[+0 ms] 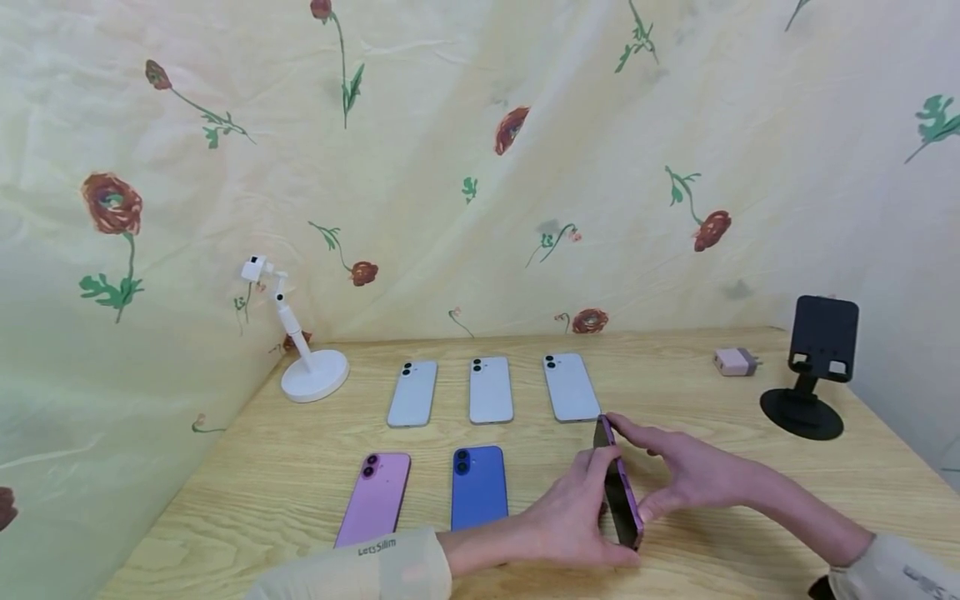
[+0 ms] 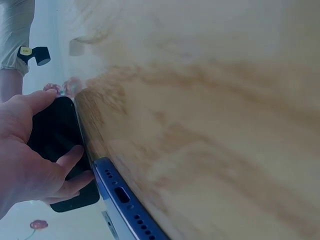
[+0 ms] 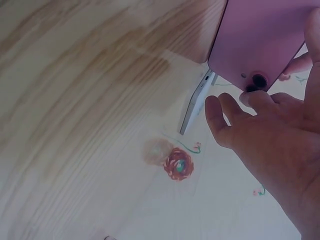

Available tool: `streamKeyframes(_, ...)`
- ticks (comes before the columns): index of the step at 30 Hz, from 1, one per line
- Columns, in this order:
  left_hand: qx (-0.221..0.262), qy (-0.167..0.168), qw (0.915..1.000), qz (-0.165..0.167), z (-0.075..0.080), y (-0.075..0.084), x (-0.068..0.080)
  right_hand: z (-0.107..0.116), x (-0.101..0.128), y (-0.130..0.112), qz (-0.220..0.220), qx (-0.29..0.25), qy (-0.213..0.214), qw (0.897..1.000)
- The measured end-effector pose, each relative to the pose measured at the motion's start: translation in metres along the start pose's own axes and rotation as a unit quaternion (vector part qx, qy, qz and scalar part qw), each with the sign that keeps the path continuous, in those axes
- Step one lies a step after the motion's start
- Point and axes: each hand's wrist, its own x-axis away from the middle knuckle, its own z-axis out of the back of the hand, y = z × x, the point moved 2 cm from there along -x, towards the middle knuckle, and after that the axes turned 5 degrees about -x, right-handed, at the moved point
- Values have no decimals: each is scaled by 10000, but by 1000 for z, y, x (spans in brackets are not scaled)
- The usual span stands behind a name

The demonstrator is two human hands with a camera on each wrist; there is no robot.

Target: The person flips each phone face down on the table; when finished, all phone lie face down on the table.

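A purple phone [image 1: 619, 490] stands on its long edge on the wooden table [image 1: 262, 475], at the right end of the front row. My left hand [image 1: 573, 521] grips it from the screen side, and my right hand [image 1: 678, 471] pinches it from the back, index finger along its top end. In the left wrist view the dark screen [image 2: 55, 145] lies under my left fingers [image 2: 70, 157]. Seen from the right wrist, the purple back [image 3: 265, 35] and camera lenses sit by my right fingers [image 3: 225, 115].
A pink phone [image 1: 375, 498] and a blue phone [image 1: 478, 487] lie face down in the front row. Behind them lie three pale phones [image 1: 491, 390]. A white stand [image 1: 311, 371] is back left; a black phone stand [image 1: 813, 367] and a pink charger [image 1: 735, 362] are back right.
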Motion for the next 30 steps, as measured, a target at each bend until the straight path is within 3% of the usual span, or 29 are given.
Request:
streamKeyframes(21, -39, 75, 9999, 143, 3, -1, 5, -11, -8, 1, -197, -343, -172, 9991)
streamKeyframes(30, 76, -6, 9998, 197, 7, -4, 10, -17, -11, 4, -39, -731, -365, 9966)
